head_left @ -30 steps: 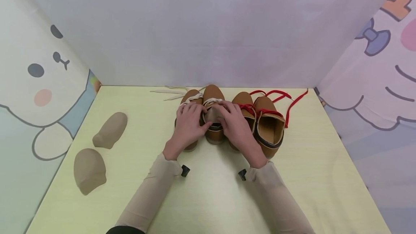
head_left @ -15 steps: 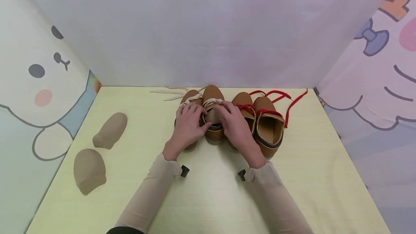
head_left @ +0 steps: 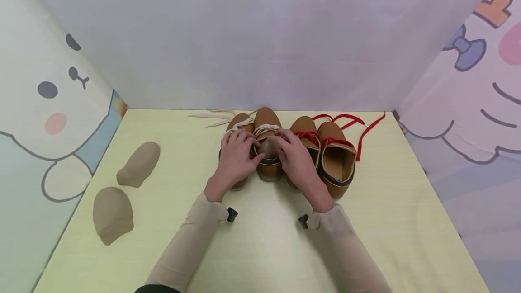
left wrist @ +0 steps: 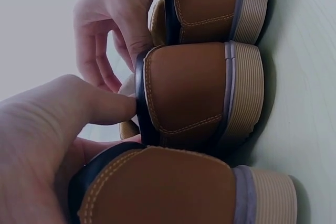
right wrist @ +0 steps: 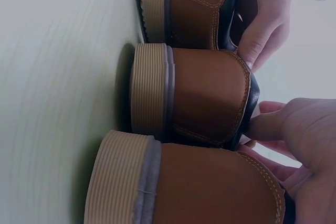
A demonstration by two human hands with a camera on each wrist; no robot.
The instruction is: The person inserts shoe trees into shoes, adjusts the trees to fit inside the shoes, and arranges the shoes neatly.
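In the head view, two brown shoes with white laces stand side by side at the back of the table: a left one (head_left: 241,122) and a right one (head_left: 266,119). A taupe shoe insert (head_left: 268,149) sits in the opening of the right one. My left hand (head_left: 239,153) lies over the left shoe. Its thumb (left wrist: 113,107) presses the heel collar of the right white-laced shoe, the fingers bent at that collar's left side. My right hand (head_left: 296,155) grips the same collar from the right, thumb (right wrist: 265,126) at the edge, fingers curled beside the insert.
Two more brown shoes, with red laces, stand to the right: one nearer (head_left: 304,124) my right hand and one farther out (head_left: 338,166). Two taupe shoe inserts, a narrow one (head_left: 138,164) and a wide one (head_left: 112,214), lie at the table's left. A pale wall (head_left: 260,58) rises behind.
The insert in the right white-laced shoe has shifted toward the heel, and a dark gap now shows under the tongue. Both hands stay almost in place, the right fingers slightly lower.
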